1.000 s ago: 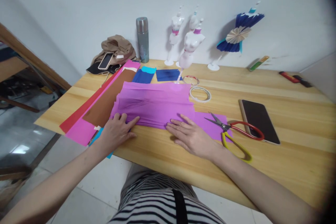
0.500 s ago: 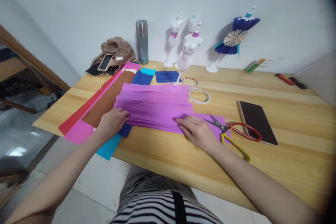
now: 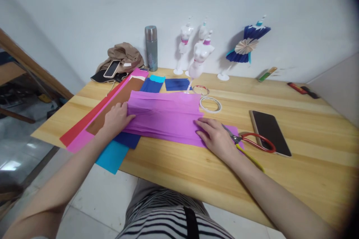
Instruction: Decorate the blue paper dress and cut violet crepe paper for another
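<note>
Several overlapping folds run lengthwise across a purple crepe paper sheet [image 3: 165, 114], which lies flat on the table. My left hand [image 3: 115, 118] is at its left edge, thumb apart from the fingers, partly over a brown paper strip [image 3: 123, 99]. On the sheet's lower right part rests my right hand [image 3: 215, 136], fingers stretched out and slightly spread. Just beyond that hand lies a pair of scissors [image 3: 237, 139] with one red and one yellow handle; the hand and wrist hide part of it. Dark blue paper [image 3: 130, 140] and light blue paper [image 3: 112, 157] stick out under my left wrist.
White mannequin stands [image 3: 202, 50] stand at the back, one wearing a blue pleated paper dress [image 3: 238, 56]. Behind the sheet lies a tape roll [image 3: 210, 105]. A phone [image 3: 270, 132] is at the right, a thermos [image 3: 152, 48] and brown cloth [image 3: 126, 55] at the back left.
My left hand has moved up along the sheet's left edge, and its thumb and fingers have parted. My right hand has shifted slightly right. The whole view has tilted a little.
</note>
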Action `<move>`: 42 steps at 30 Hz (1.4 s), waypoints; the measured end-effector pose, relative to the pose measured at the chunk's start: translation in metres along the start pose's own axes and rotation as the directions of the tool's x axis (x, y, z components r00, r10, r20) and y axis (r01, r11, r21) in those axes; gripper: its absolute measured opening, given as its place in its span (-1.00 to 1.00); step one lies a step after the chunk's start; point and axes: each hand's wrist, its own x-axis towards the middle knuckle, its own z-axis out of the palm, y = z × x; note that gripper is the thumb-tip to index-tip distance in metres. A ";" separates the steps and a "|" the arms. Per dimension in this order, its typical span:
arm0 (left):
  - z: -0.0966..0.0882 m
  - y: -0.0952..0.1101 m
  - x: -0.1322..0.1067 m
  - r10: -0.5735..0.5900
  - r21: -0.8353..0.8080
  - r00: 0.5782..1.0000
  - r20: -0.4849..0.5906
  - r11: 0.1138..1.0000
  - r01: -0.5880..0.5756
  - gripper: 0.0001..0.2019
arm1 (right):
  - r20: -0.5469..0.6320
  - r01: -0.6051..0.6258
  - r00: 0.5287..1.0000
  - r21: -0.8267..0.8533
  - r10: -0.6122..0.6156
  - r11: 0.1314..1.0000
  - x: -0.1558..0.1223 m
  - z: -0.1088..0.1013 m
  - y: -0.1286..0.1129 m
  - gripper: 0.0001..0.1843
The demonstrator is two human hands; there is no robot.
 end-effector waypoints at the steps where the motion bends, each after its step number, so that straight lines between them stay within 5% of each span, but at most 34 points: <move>1: 0.001 -0.001 0.001 -0.018 -0.012 1.000 0.021 1.000 0.018 -0.49 | 0.002 -0.033 0.999 -0.039 0.033 0.999 -0.001 0.002 0.004 -0.59; 9: 0.008 -0.013 0.014 -0.015 -0.123 0.985 0.174 0.992 0.037 -0.41 | 0.068 -0.066 0.995 -0.108 0.073 0.992 -0.002 0.003 0.018 -0.45; 18: 0.003 -0.026 0.004 0.191 0.041 0.975 0.113 0.980 -0.197 -0.80 | 0.076 -0.115 0.991 0.048 0.111 0.992 0.005 0.000 0.020 -0.53; 23: -0.002 -0.028 -0.011 0.382 0.019 0.922 0.059 0.923 -0.384 -0.88 | 0.076 -0.093 0.994 0.126 0.083 0.988 0.012 -0.002 0.021 -0.71; 30: -0.015 -0.004 -0.008 0.464 -0.128 0.860 0.212 0.886 -0.446 -0.61 | 0.109 -0.041 0.994 0.206 0.019 0.978 0.018 -0.011 0.018 -0.77; 34: -0.015 -0.003 0.003 0.518 -0.135 0.794 0.317 0.854 -0.503 -0.82 | 0.108 -0.171 0.982 0.144 0.157 0.975 0.004 -0.042 0.033 -0.65; 37: -0.017 -0.009 0.007 0.533 -0.155 0.774 0.341 0.844 -0.513 -0.86 | 0.132 -0.354 0.927 -0.008 0.352 0.935 -0.019 -0.065 0.059 -0.65; 42: -0.024 -0.023 0.008 0.586 -0.261 0.761 0.279 0.809 -0.527 -0.84 | 0.155 -0.253 0.953 -0.070 0.261 0.965 -0.059 -0.074 0.079 -0.56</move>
